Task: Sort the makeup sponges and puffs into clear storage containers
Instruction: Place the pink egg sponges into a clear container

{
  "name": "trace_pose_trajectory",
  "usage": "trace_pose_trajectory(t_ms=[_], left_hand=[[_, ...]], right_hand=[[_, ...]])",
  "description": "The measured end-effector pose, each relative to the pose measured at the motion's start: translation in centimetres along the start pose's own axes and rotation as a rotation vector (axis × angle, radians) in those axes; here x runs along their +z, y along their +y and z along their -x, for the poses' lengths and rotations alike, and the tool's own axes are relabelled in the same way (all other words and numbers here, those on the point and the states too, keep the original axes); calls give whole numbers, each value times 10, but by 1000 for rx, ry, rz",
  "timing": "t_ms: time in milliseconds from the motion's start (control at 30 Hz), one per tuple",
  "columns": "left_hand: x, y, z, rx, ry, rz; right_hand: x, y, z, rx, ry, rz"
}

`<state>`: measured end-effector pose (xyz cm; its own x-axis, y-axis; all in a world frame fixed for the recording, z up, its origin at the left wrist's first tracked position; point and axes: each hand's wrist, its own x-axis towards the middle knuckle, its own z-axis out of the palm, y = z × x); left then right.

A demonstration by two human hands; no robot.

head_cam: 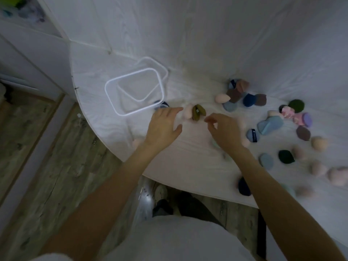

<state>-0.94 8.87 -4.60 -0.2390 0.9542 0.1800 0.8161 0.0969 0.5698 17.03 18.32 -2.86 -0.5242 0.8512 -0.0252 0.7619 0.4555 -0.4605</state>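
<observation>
Both hands are hovering over the white table (188, 157), holding nothing: left hand (163, 127) with its grip spread, right hand (225, 131) loosely curled. Between their fingertips a pink sponge (188, 111) and olive puff (197, 112) are lying, likely the next pick. An empty clear container (134, 91) is waiting just beyond; other puffs (244, 95) are lying scattered to the right.

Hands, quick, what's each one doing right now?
Left hand: open, fingers straight, holding nothing.
Right hand: open, fingers loosely curled, holding nothing.
</observation>
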Motion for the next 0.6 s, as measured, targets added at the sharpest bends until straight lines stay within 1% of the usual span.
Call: trace_pose_trajectory(t_ms=[33, 100, 167, 233, 300, 467, 533, 600], left_hand=[[11, 5, -16, -12, -77, -106], [30, 12, -43, -62, -205, -251], [46, 16, -62, -84, -279, -328], [58, 17, -76, -117, -339, -367], [69, 15, -85, -154, -388, -362], [78, 12, -96, -207, -499, -382], [75, 10, -96, -217, -500, -300], [70, 13, -92, -240, -496, -161]], right_hand=[[-4, 16, -4, 60, -2, 54], [-8, 46, -15, 107, -15, 109], [-11, 68, -30, 103, -11, 81], [-14, 81, -47, 48, -13, 62], [-16, 91, -68, -38, -32, 67], [-5, 115, -110, -100, -68, 152], [-2, 116, -113, -121, -48, 206], [1, 115, -113, -175, -20, 294]])
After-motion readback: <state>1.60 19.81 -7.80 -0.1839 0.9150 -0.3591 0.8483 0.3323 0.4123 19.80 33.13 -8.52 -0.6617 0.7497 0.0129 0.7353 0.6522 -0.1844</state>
